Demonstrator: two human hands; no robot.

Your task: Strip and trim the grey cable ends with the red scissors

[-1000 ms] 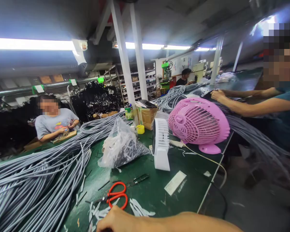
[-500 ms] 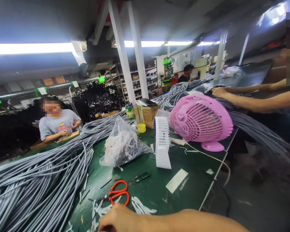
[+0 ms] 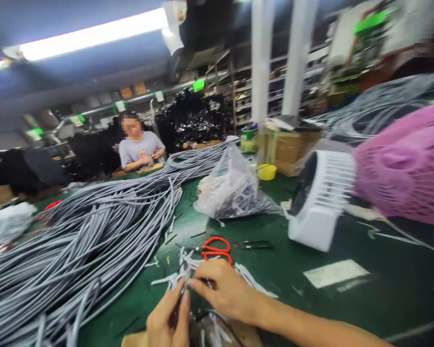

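Observation:
At the bottom centre, my left hand point(image 3: 166, 313) is closed, its thumb and forefinger pinching something small and greyish. My right hand point(image 3: 226, 291) is closed at the same spot, its fingertips nearly meeting the left ones. What they hold is blurred and partly hidden by the fingers. White strips point(image 3: 255, 279) lie on the table around the hands. Just beyond my right hand are scissors with red handles point(image 3: 217, 246). A dark slim tool point(image 3: 255, 244) lies to the right of them. Below the hands, a thin dark cord point(image 3: 226, 322) crosses a brownish surface.
Grey cables point(image 3: 104, 236) cover the left of the green table point(image 3: 271, 299). A clear bag of scraps point(image 3: 235, 188), a white fan point(image 3: 321, 197), a pink fan point(image 3: 394, 168) and a cardboard box point(image 3: 289, 144) stand beyond. A co-worker point(image 3: 141, 147) sits across the table.
The view has swung left and down, so the table things appear farther right. My left hand has come into view, and both hands are now together. The person at the right is out of view.

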